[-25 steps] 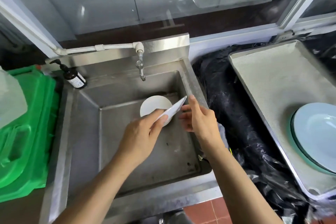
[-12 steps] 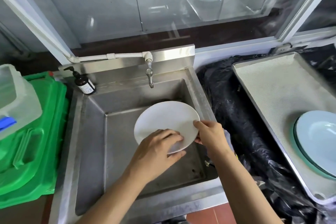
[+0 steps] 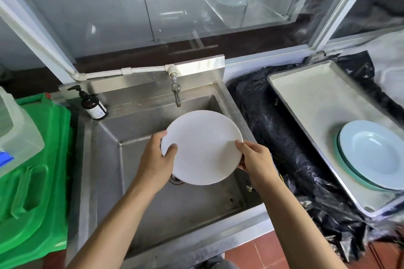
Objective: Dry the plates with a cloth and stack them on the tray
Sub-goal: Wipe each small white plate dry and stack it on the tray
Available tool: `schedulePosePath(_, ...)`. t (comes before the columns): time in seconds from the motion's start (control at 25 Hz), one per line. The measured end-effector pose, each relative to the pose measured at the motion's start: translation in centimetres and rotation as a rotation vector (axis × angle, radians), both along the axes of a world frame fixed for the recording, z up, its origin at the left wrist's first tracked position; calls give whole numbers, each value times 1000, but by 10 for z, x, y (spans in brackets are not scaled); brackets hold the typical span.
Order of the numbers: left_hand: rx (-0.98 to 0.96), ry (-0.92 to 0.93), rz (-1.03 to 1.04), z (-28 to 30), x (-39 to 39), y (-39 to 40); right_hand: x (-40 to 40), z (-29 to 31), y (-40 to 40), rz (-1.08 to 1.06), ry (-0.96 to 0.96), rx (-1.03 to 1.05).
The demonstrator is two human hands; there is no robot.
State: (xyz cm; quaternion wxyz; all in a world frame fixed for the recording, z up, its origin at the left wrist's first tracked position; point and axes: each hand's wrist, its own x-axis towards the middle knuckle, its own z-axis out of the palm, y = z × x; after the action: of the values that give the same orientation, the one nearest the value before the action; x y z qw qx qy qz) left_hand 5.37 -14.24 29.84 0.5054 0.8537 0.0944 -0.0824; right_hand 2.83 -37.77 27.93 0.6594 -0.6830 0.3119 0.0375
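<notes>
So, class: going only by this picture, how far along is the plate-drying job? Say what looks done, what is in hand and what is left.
Done: pale blue plates already sit stacked on the metal tray. In hand: the left hand and right hand hold a round white plate over the steel sink. Left: no cloth is visible, so drying this plate and stacking it remain.

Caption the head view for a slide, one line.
Both hands, left and right, hold a white plate over the steel sink; pale blue plates wait on the tray.
</notes>
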Motion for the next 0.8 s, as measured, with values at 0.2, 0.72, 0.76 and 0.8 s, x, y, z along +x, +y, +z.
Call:
schedulePosePath(0.2,-121,13,-9,5,13,-5,-9,6,-1,-64,-87,-58)
schedulePosePath(0.72,-348,89,-21,26,27,-102,0,7,-94,-275,-98,-11)
schedulePosePath(0.76,-346,90,-17,25,29,-113,2,6,-106,-272,-91,0)
schedulePosePath(0.8,-336,96,-17,25,30,-126,4,6,-119,-260,-84,-7)
